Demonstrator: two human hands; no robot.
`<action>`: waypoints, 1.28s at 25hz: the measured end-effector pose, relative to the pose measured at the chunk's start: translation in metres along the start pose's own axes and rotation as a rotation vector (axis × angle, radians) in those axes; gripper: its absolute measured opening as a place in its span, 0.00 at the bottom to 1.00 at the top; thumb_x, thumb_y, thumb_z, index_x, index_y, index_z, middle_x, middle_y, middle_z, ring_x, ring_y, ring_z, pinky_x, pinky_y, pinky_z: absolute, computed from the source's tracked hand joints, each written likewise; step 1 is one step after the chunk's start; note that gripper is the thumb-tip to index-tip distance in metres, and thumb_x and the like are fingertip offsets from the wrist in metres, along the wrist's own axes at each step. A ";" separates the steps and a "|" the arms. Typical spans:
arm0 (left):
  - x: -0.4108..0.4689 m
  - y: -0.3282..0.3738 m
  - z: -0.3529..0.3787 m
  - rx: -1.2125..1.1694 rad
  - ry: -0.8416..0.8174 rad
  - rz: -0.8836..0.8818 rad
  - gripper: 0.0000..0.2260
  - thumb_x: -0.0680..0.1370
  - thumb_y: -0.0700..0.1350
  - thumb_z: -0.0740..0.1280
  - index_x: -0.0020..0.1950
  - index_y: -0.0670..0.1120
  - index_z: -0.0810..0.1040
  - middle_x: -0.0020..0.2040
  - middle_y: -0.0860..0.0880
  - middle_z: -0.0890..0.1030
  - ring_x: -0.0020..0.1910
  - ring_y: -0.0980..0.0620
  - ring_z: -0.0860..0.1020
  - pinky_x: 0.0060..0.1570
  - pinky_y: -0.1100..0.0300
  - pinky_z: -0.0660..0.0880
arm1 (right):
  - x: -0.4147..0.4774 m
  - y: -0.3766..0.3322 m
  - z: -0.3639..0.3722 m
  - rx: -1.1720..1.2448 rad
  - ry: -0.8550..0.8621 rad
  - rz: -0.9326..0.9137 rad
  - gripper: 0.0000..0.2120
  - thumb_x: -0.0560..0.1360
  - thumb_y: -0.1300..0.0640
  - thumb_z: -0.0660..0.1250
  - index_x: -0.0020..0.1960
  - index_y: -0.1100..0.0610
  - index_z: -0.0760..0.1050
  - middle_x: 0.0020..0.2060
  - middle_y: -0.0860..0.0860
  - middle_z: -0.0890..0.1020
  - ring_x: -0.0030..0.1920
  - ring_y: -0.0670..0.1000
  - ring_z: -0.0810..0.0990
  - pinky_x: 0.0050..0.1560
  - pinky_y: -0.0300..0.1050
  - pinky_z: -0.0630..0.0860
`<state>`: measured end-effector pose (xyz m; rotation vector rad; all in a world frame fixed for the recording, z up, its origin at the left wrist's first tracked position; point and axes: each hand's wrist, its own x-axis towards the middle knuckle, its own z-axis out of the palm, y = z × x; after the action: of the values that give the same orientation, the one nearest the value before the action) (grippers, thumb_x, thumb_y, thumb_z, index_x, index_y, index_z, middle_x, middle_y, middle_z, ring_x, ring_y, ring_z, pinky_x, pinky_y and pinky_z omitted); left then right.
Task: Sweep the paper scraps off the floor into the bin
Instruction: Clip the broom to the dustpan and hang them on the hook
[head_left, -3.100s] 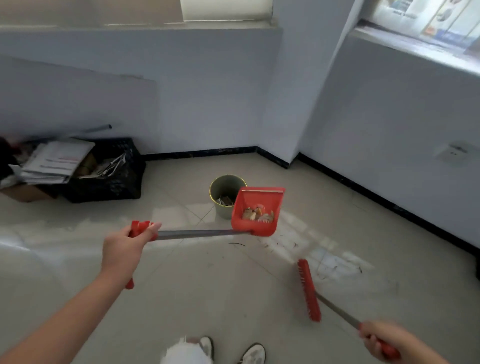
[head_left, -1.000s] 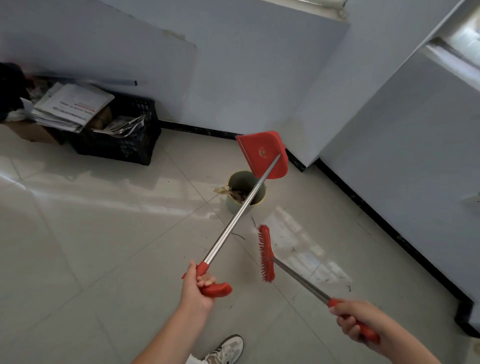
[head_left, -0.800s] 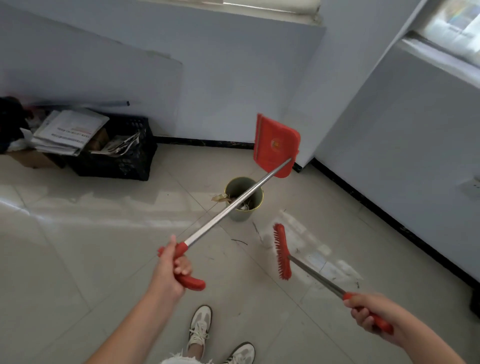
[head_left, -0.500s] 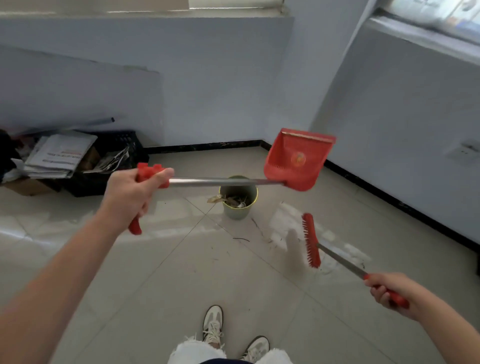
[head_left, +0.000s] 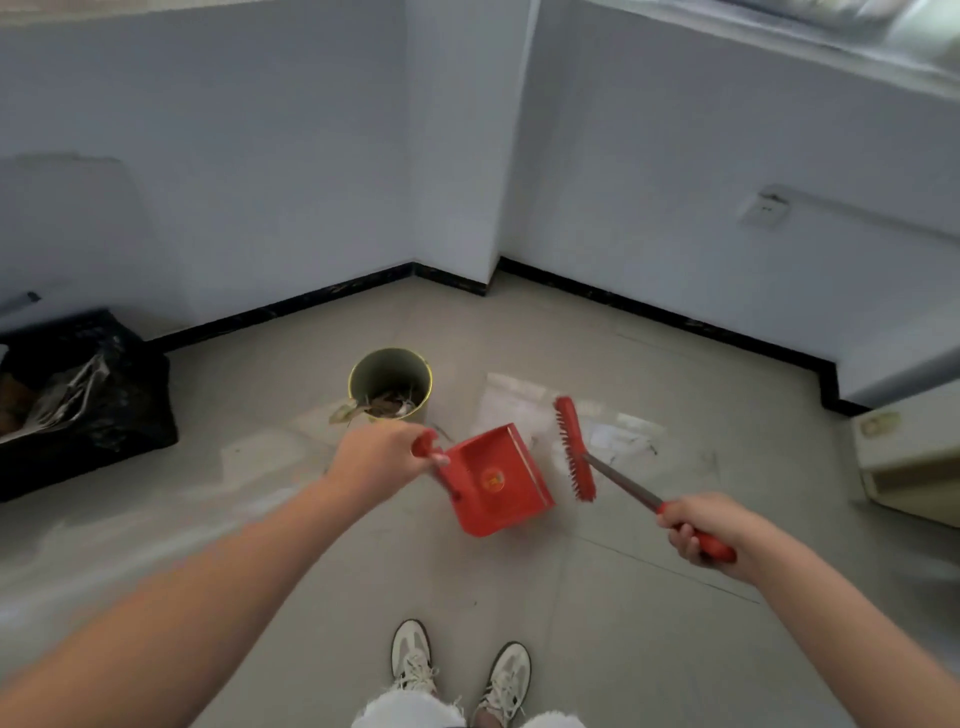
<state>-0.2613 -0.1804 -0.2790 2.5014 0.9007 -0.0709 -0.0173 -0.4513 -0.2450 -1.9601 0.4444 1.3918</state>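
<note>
Near the middle of the floor, the left hand grips the red end of the dustpan handle, fingers curled round it. The pan sits low with its open mouth facing the head of the broom just to its right. The right hand wraps its fingers round the red grip of the broom's shaft. The paper scraps lie inside the bin, which stands just beyond the left hand.

One scrap droops over the bin's near-left rim, and that is the likeliest trouble. A swing of the pan or the left forearm could flick it back onto the tiles, or nudge the light bin over and spill the lot. A brisk stroke of the stiff bristles could also scatter small bits past the pan's lip rather than into it.

Whether the pan touches the floor cannot be told from above. Its shaft is foreshortened and mostly hidden behind the left hand, as are most of that hand's fingers. Thin dark flecks on the pale patch right of the broom head are too small to tell as paper or mere marks. The black crate at the left is cut off by the frame edge.
</note>
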 end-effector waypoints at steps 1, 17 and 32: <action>0.006 0.002 0.016 0.048 -0.024 0.027 0.13 0.72 0.63 0.66 0.44 0.55 0.80 0.43 0.52 0.82 0.46 0.50 0.80 0.37 0.59 0.66 | -0.001 0.001 0.009 0.000 -0.010 0.013 0.07 0.76 0.71 0.58 0.42 0.61 0.67 0.22 0.52 0.66 0.14 0.42 0.65 0.14 0.29 0.61; 0.056 -0.026 0.101 0.234 -0.327 0.216 0.21 0.77 0.58 0.63 0.69 0.52 0.72 0.67 0.56 0.72 0.64 0.51 0.71 0.48 0.53 0.73 | -0.011 -0.084 0.185 -0.422 -0.197 0.055 0.08 0.76 0.68 0.59 0.40 0.59 0.66 0.15 0.50 0.70 0.14 0.43 0.70 0.18 0.29 0.66; 0.052 -0.007 0.062 0.219 -0.294 0.146 0.14 0.79 0.49 0.59 0.64 0.49 0.71 0.59 0.50 0.77 0.59 0.48 0.76 0.49 0.55 0.72 | -0.011 -0.084 0.247 -0.685 -0.238 0.046 0.07 0.73 0.66 0.55 0.39 0.58 0.66 0.29 0.51 0.72 0.23 0.44 0.70 0.18 0.28 0.62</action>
<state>-0.2181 -0.1727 -0.3474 2.6542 0.6158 -0.4990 -0.1389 -0.2208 -0.2553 -2.2581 -0.1273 1.9585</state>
